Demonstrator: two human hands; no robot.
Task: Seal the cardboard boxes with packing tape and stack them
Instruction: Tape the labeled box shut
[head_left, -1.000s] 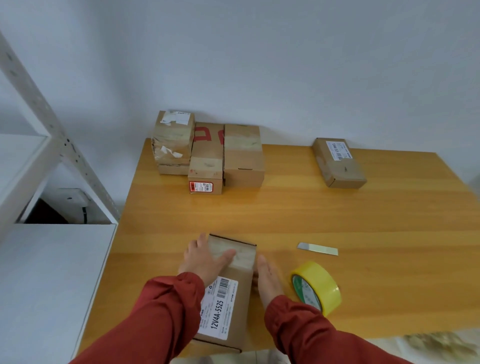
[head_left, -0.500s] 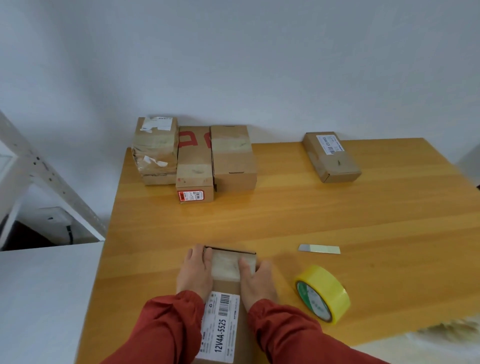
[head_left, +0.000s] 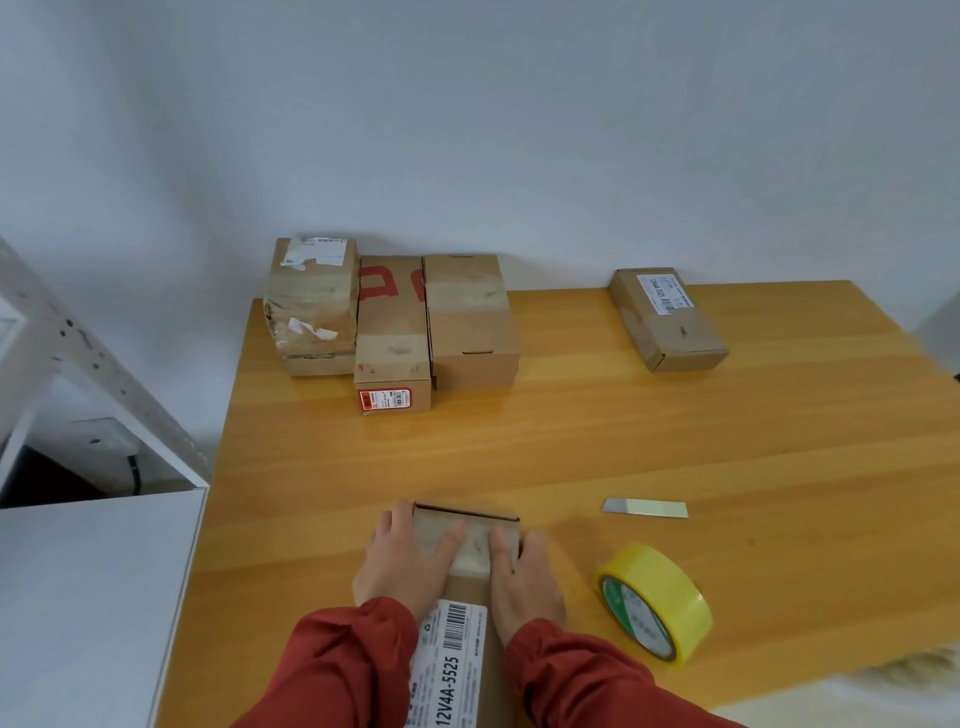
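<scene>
The box (head_left: 467, 590) lies lengthwise in front of me at the near edge of the bench (head_left: 727, 441), with its far end between my two hands. My left hand (head_left: 402, 564) rests along its left side and my right hand (head_left: 524, 582) along its right side. The fingers (head_left: 395, 522) of both are rather straight and not closed around anything. The two thumbs press from above on the pale strip of tape (head_left: 470, 543) that crosses the far end. Whether the tape is stuck fully down the sides I cannot tell, because my hands cover it.

I judge the box to be light, stiff cardboard, a little slippery where the tape and the white label (head_left: 452, 660) are. To lift it I would take it by the two long sides, near the middle, and not by the flap.

The yellow tape roll (head_left: 654, 603) stands near my right hand, on its right. Three boxes (head_left: 389, 332) stand together at the far left by the wall, and one more box (head_left: 667, 319) lies well apart at the far right.
</scene>
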